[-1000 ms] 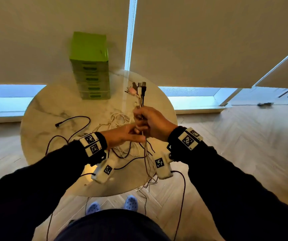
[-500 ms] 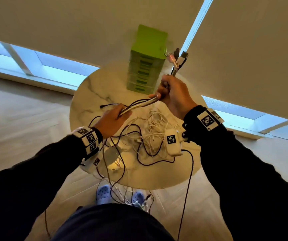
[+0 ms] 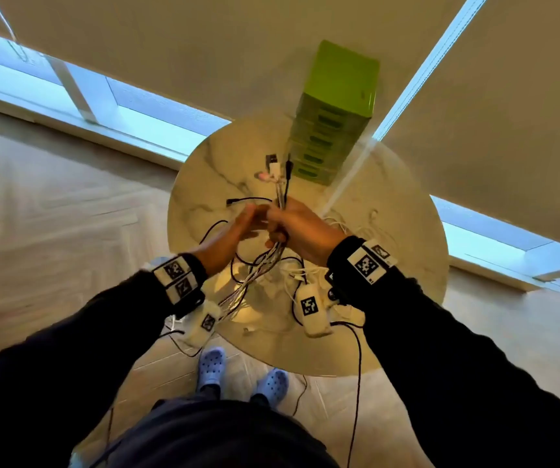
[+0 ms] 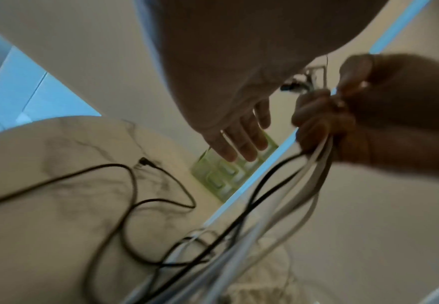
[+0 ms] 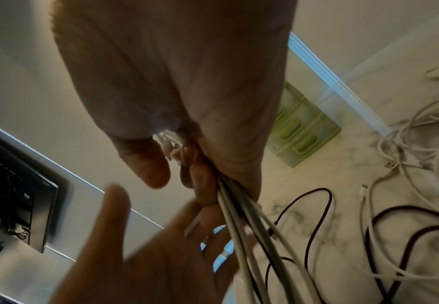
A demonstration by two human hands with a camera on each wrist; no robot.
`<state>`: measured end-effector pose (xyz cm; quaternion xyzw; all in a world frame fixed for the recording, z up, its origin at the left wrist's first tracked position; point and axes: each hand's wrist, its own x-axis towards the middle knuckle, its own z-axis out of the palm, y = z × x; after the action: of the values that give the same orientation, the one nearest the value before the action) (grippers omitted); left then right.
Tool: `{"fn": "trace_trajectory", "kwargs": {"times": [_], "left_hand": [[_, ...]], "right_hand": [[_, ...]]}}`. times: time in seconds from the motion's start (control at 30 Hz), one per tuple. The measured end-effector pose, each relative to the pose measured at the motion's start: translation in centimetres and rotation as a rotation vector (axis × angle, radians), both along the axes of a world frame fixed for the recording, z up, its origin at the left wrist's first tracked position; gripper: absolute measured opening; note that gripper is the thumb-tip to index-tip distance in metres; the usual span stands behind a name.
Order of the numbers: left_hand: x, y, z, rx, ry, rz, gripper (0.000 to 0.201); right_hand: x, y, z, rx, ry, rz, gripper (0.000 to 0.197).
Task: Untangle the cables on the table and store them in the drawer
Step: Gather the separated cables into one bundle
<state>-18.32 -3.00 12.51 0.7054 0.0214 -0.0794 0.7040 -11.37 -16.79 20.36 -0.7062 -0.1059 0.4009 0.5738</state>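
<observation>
My right hand (image 3: 277, 231) grips a bundle of white and black cables (image 3: 261, 265) above the round marble table (image 3: 407, 265). The bundle's plug ends (image 3: 277, 170) stick up past the fist. My left hand (image 3: 255, 214) is beside it with straight fingers (image 4: 241, 144) and holds nothing. The wrist views show the fist (image 4: 317, 119) closed round the bundle (image 4: 304, 185), and my left palm (image 5: 140, 236) next to the hanging strands (image 5: 239, 226). The green drawer unit (image 3: 332, 123) stands at the table's far edge with its drawers closed.
A loose black cable (image 3: 248, 199) lies on the table left of my hands, and white cables (image 3: 356, 228) are heaped to the right. Cable ends hang over the near edge toward my blue shoes (image 3: 211, 366). Window blinds rise behind the table.
My left hand has let go of the bundle's lower part and come up beside my right hand. The right hand has drawn back from the drawer unit with the bundle.
</observation>
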Motion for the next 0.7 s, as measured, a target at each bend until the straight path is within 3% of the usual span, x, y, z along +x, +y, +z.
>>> {"fn": "trace_trajectory", "kwargs": {"times": [0.1,0.13,0.27,0.37,0.47,0.57,0.7], "left_hand": [[2.7,-1.0,2.4,-0.23,0.05,0.022,0.062],[3.4,-1.3,2.6,-0.263,0.066,0.029,0.056],[6.0,-2.7,2.7,-0.256,0.095,-0.014,0.042],[8.1,-3.9,2.0,-0.236,0.128,-0.005,0.043],[10.4,-4.5,0.3,-0.211,0.154,0.067,0.043],[12.6,-4.7,-0.6,-0.207,0.2,0.125,0.04],[14.5,-5.2,-1.2,-0.124,0.306,0.111,0.036]], "right_hand": [[-0.3,0.4,-0.1,-0.051,-0.023,0.075,0.036],[-0.3,0.4,-0.2,-0.074,-0.035,0.085,0.032],[0.2,-0.5,-0.6,-0.137,-0.007,0.028,0.016],[1.9,-2.1,-1.6,-0.194,-0.041,0.067,0.038],[5.3,-4.4,-3.0,-0.258,-0.07,0.143,0.029],[10.4,-7.4,-5.5,-0.435,-0.16,0.137,0.023],[16.8,-12.5,-10.6,-0.851,-0.411,0.001,0.034]]}}
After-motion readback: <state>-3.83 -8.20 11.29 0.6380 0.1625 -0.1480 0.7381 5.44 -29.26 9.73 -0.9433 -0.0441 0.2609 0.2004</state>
